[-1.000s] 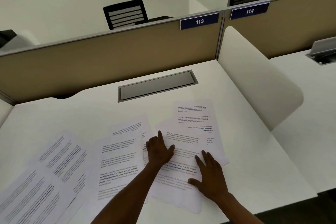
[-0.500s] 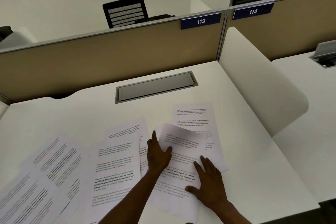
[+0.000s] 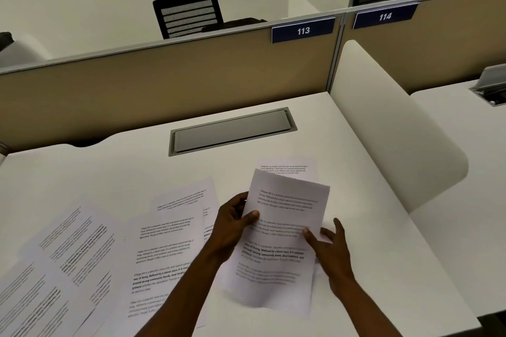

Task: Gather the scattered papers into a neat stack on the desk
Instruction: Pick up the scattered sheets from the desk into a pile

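At desk's right: held sheets [image 3: 284, 227], left hand [image 3: 232, 223] and right hand [image 3: 330, 246] pinching opposite edges (thumbs on top); square edges before collecting loose papers [image 3: 164, 241].

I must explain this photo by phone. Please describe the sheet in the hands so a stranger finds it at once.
Start at the blue sign 113 and come down past the grey hatch in the desk. The sheet is pinched at its sides by the left hand and right hand. Unlike the other sheets, it is lifted.
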Motion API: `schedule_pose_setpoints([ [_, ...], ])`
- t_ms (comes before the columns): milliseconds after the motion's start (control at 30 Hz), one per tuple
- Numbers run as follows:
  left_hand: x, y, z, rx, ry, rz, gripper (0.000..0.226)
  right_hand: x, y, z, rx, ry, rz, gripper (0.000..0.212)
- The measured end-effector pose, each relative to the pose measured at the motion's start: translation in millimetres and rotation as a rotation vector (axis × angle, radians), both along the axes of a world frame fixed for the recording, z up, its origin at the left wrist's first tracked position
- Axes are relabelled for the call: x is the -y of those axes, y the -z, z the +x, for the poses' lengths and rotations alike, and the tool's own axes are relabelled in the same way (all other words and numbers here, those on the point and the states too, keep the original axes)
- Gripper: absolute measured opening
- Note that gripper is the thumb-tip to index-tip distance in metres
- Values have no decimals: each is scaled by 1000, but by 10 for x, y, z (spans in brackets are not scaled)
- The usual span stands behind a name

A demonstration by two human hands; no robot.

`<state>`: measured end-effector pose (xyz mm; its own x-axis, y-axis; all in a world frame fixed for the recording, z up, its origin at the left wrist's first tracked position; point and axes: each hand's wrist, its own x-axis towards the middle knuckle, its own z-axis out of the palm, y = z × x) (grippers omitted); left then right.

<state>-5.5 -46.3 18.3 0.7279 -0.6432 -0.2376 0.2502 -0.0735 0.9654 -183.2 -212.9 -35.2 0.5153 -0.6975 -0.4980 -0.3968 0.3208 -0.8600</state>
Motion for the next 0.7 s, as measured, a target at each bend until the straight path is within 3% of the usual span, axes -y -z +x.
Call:
schedule_pose_setpoints([
  [100, 113, 0, 115, -128, 42, -85, 44, 209, -7, 6, 171, -51, 233, 65],
  [233, 317, 86, 195, -190, -23, -21, 40, 346, 28, 31, 208, -99, 154, 30],
  [467, 570, 337, 421, 168, -129, 464, 25, 629, 148, 176, 44, -49, -236, 36],
  [700, 803, 386, 834, 443, -19, 780, 41, 774, 162, 466, -38, -115, -387, 26],
])
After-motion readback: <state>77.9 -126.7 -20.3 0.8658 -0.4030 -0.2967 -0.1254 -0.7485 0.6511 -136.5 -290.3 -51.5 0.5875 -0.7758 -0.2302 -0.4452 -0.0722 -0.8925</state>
